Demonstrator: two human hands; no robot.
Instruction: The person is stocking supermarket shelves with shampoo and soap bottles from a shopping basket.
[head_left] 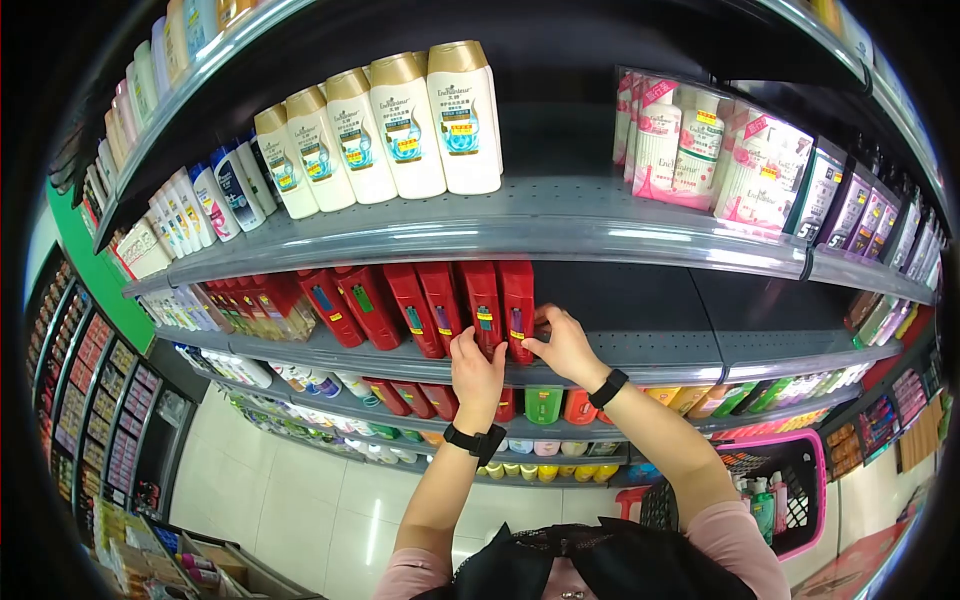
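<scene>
A row of red bottles [408, 305] with yellow price stickers stands upright on the middle shelf. My left hand [477, 375] is at the lower front of the second red bottle from the right [483, 305], its fingers and thumb bent against the base. On the other side, my right hand [565, 345] grips the right edge of the rightmost red bottle [516, 300], thumb in front and fingers curled by its side. These two bottles stand side by side between my hands. The fingertips behind the bottle are hidden.
White bottles with gold caps [400, 125] and pink boxed sets [680, 140] stand on the shelf [550, 235] above. Lower shelves hold green and orange bottles [543, 405]. A black basket with a pink rim [815, 500] holding bottles is at the lower right.
</scene>
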